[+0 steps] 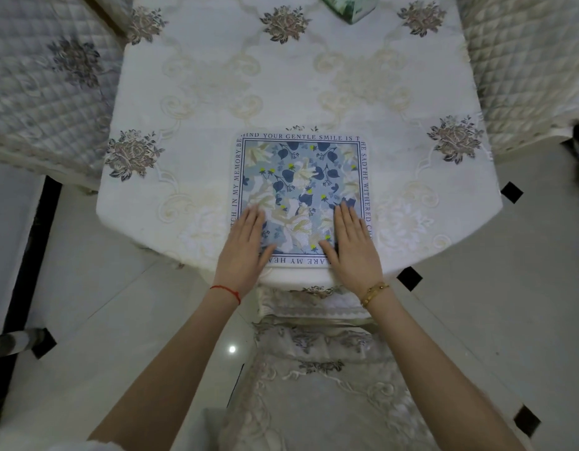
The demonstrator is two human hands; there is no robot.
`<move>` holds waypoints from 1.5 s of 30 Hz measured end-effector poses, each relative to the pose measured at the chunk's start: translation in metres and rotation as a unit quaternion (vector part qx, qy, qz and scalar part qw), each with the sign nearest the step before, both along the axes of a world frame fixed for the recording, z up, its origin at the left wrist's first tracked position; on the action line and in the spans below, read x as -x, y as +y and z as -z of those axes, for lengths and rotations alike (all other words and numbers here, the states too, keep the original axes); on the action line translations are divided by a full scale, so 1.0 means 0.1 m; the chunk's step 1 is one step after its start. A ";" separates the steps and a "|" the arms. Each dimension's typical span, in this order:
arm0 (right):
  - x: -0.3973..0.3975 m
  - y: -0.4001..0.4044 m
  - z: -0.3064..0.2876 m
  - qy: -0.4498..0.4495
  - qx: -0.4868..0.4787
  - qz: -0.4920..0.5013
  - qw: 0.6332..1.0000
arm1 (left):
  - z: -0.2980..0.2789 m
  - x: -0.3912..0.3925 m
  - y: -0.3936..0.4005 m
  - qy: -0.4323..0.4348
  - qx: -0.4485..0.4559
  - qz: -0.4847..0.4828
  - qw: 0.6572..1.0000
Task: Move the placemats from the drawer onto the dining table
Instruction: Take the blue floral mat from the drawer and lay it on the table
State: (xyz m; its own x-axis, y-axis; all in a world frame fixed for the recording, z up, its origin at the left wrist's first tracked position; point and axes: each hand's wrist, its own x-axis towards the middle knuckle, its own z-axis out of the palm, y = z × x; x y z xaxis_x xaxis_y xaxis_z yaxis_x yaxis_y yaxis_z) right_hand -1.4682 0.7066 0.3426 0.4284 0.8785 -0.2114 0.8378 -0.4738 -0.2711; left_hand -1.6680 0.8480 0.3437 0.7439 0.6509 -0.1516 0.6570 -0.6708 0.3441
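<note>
- Nearest, below both wrists, a chair (317, 385) with an embroidered lace cover stands tucked against the counter's near edge, between the two forearms.
- The left hand (246, 245) lies flat, fingers straight and together, palm down on the near left corner of the placemat (301, 177); it grips nothing. A red string bracelet (228, 291) circles its wrist.
- The right hand (351, 245) lies the same way, fingers straight and pressed flat on the near right corner of the placemat, grasping nothing. A gold bracelet (374, 292) sits on its wrist.
- The placemat lies flat on the counter (184, 92) under and just beyond both hands, its near edge close to the counter's near edge. It is square with rounded corners, a blue and cream floral print inside a border of printed words.
- The counter wears a white embroidered cloth with grey-brown flower motifs, one to the left of the left hand and one to the right of the right hand, further out.
- Farthest from the hands, at the counter's far side, a green and white patterned object (348, 8) is cut off by the frame edge; what it is cannot be told.
- Quilted chair covers (44, 92) flank the counter on both sides, well apart from the hands.
</note>
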 end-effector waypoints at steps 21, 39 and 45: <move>0.31 -0.08 -0.05 0.017 -0.006 -0.013 1.000 | -0.09 -0.01 -0.32 -0.003 0.027 -0.020 0.999; -0.32 0.57 -0.16 0.038 -0.055 -0.074 0.995 | -0.09 -0.17 0.53 -0.034 -0.012 0.037 0.999; -0.41 0.85 -0.05 0.039 -0.039 -0.095 0.994 | 0.02 -0.39 0.69 -0.024 -0.019 0.040 0.999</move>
